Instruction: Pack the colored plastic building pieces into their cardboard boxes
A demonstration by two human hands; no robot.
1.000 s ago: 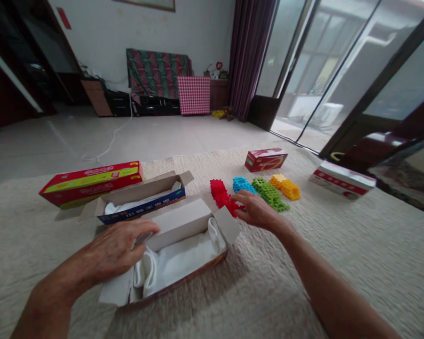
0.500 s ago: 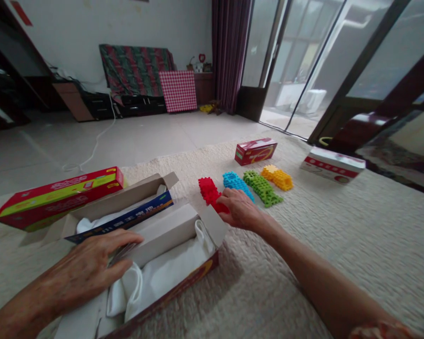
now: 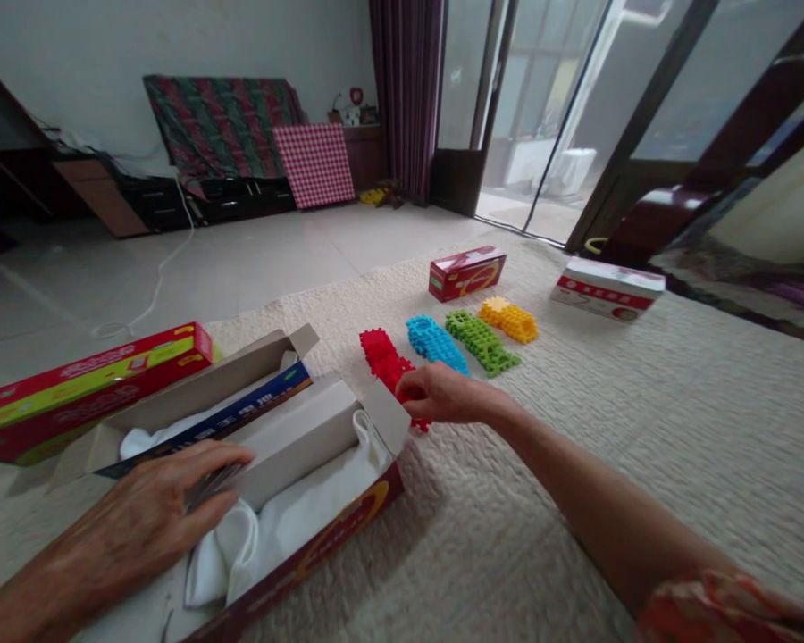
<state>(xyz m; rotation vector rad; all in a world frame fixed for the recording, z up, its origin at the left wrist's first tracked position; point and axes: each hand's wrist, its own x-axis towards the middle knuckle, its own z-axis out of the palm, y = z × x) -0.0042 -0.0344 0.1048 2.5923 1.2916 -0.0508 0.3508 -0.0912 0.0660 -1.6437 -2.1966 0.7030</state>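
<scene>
Red blocks (image 3: 381, 355) lie on the rug (image 3: 576, 429) beside the open box (image 3: 339, 534). Our right hand (image 3: 437, 396) pinches their near end, while our left hand (image 3: 144, 522) lies open and flat on its flap, steadying it.

Pale tiled floor (image 3: 255, 259), purple curtain (image 3: 406, 89), glass doors (image 3: 542, 116), perhaps a draped sofa (image 3: 221, 125).

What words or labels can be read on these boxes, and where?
Blue-sided open box: white Chinese characters, too blurred to quote.
Long red and green box: pale print, unreadable.
Red-sided open box under the left hand: yellow logo, no legible letters.
Small red box and white and red box: print too small.
No readable numbers or signs.
</scene>
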